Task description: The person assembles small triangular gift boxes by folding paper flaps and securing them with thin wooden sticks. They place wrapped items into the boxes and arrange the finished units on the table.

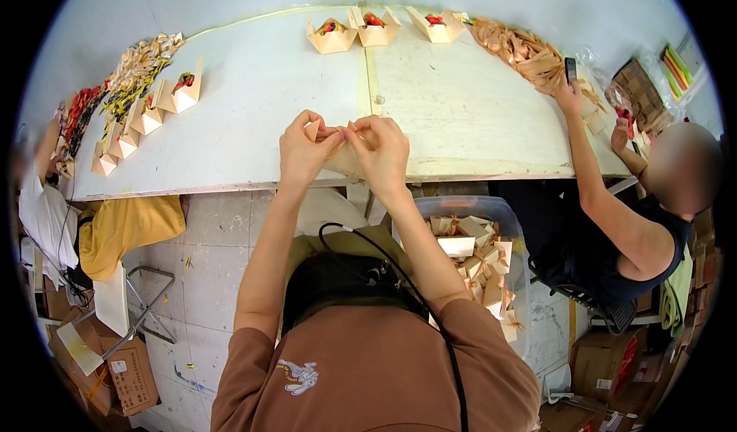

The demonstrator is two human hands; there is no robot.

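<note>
Above the near edge of the white table [253,125], my left hand [304,149] and my right hand [384,154] meet in a pinch. Both are closed on a small cream paper box [345,162], thumbs and forefingers together at its top. My fingers hide much of the box, and I cannot make out whether a ribbon is between them. Beyond my hands, at the table's far side, stand three open cream boxes [335,43] with red and yellow contents.
Several open boxes [183,100] line the left, beside piled ribbons [127,98]. Tan ribbons [522,52] lie far right. A clear bin [524,278] of closed boxes [480,267] stands by my right arm. A person at right holds a phone [570,71]; another person [46,201] sits left.
</note>
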